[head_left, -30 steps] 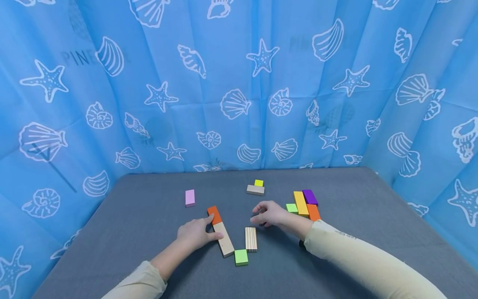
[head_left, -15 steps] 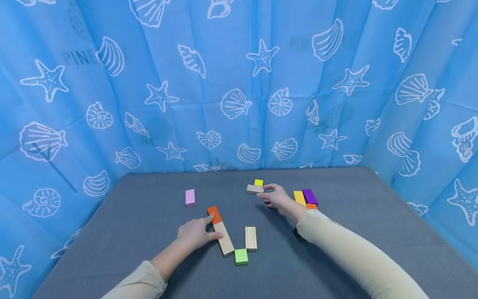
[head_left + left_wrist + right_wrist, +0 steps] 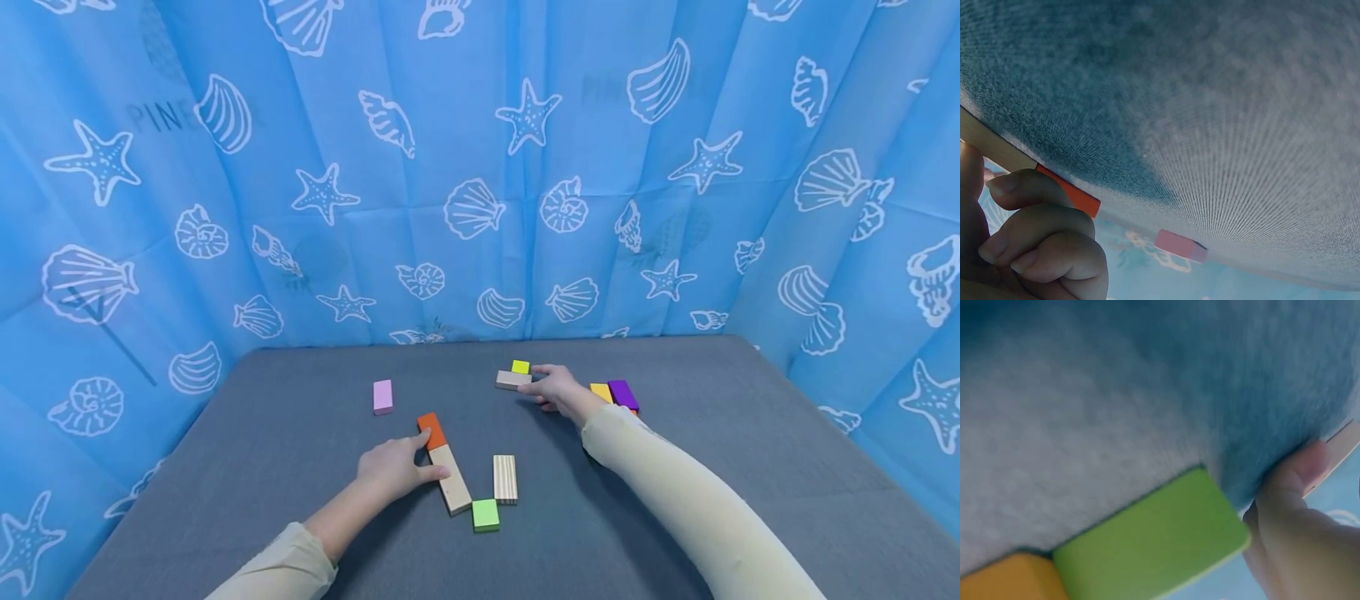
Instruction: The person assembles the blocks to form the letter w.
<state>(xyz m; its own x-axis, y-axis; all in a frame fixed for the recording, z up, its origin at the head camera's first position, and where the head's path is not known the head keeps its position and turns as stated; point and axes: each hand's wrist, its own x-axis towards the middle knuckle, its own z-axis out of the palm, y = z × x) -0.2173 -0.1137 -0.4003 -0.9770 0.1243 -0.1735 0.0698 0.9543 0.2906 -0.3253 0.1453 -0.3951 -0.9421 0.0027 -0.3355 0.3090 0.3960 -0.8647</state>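
My left hand [image 3: 392, 471] rests at a line of two blocks, its index fingertip on the orange block [image 3: 431, 431] and its thumb on the long plain wooden block [image 3: 452, 490]. Its other fingers curl under in the left wrist view. At the back, my right hand [image 3: 558, 392] pinches the right end of a short plain wooden block [image 3: 512, 381], thumb at the front and index finger behind. In the right wrist view the thumb [image 3: 1304, 469] meets this block's edge. Just behind it sits a small yellow block [image 3: 521, 367].
A light green block [image 3: 485, 516] and a striped wooden block [image 3: 506, 479] lie right of the left hand's line. A pink block [image 3: 382, 397] stands farther back. Purple [image 3: 624, 394] and amber [image 3: 601, 392] blocks are partly behind the right sleeve; a green block [image 3: 1154, 537] appears beside the right wrist.
My right hand has moved back from above the striped block to the short wooden block, its thumb and index finger closing at the end. The left hand and the blocks stay put.
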